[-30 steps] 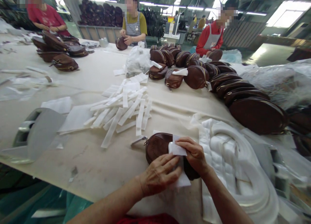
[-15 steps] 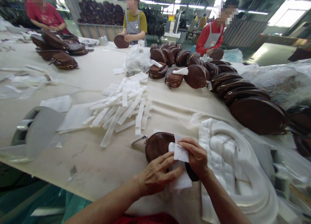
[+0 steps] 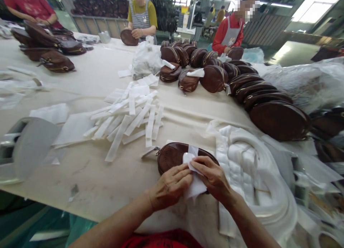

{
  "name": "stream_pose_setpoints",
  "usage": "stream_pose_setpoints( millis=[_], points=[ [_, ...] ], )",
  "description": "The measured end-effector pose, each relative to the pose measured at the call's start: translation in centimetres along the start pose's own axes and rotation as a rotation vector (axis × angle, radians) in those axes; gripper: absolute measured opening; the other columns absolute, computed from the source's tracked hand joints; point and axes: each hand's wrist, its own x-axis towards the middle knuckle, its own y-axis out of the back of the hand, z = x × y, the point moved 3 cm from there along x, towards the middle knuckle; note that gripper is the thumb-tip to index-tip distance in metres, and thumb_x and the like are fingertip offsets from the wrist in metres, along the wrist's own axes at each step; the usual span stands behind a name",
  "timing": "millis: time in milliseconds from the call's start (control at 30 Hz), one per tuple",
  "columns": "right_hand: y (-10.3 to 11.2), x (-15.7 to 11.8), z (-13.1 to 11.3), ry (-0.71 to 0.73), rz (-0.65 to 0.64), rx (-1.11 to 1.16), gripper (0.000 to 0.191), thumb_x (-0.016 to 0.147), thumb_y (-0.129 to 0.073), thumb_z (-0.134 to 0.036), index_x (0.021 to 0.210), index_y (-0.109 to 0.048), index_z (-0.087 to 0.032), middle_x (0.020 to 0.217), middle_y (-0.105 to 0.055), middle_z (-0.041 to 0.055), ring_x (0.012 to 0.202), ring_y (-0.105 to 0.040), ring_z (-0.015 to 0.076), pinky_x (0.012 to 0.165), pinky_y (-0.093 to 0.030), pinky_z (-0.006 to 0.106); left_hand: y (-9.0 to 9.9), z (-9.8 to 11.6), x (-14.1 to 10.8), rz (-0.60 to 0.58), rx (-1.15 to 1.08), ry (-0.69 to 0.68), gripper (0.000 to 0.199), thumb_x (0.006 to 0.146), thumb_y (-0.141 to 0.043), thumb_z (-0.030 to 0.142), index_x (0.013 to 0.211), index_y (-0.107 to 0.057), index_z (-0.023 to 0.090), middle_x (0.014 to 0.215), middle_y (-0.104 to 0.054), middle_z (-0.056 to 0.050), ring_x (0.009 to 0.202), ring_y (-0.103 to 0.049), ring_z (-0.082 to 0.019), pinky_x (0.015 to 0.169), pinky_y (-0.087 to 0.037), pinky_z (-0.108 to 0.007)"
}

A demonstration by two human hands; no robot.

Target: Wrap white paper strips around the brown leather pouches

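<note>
A small brown oval bag [image 3: 169, 158] lies on the table in front of me, its zipper pull and ring at the left end. A thin white wrapping strip [image 3: 193, 150] crosses its top, and a loose white sheet [image 3: 195, 187] hangs over its near side. My right hand [image 3: 212, 177] pinches the folded end of the white strip over the bag's middle. Pressed against the same white material, my left hand [image 3: 172, 185] has its fingers closed together at the bag's near side; its fingertips are partly hidden.
Cut white strips [image 3: 129, 119] lie heaped beyond the bag. At right sits a bundle of white foam [image 3: 247, 162], with rows of brown bags [image 3: 279, 119] behind. A tape dispenser [image 3: 29, 147] stands left. Three co-workers, one in a checked apron [image 3: 141, 17], stand across the table.
My right hand has folded the white strip's free end down over the bag. My left fingers have drawn together against it. The whole view has shifted slightly.
</note>
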Motion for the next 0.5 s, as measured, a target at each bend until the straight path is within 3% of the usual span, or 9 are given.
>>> stream_pose_setpoints(
  millis=[300,400,500],
  points=[
    [-0.1,-1.1,-1.5,0.033,0.014,-0.031,0.036,0.087,-0.047,-0.007,0.117,-0.061,-0.021,0.098,-0.065,0.01,0.101,-0.062,0.0219,0.084,-0.056,0.038,0.1,-0.1,0.1,0.075,-0.024,0.062,0.017,0.087,-0.042,0.006,0.096,-0.056,0.012,0.101,-0.056,-0.013,0.114,-0.051,-0.022,0.095,-0.051,-0.037],
    [-0.1,-0.9,-1.7,0.034,-0.034,0.008,0.036,0.087,-0.047,-0.008,0.118,-0.06,-0.02,0.1,-0.065,0.011,0.103,-0.06,0.0232,0.087,-0.055,0.041,0.0,0.0,0.0,0.054,-0.085,0.063,0.022,0.087,-0.037,0.005,0.102,-0.052,0.011,0.097,-0.058,-0.012,0.108,-0.054,-0.02,0.094,-0.051,-0.036],
    [0.4,-0.7,-2.0,0.02,-0.111,0.096,0.042,0.087,-0.044,-0.01,0.126,-0.055,-0.019,0.106,-0.063,0.0121,0.107,-0.058,0.0234,0.089,-0.054,0.041,0.0,-0.2,-0.2,0.116,-0.122,0.121,0.021,0.086,-0.036,0.005,0.102,-0.05,0.011,0.097,-0.058,-0.012,0.104,-0.056,-0.019,0.091,-0.052,-0.034]
  ],
)
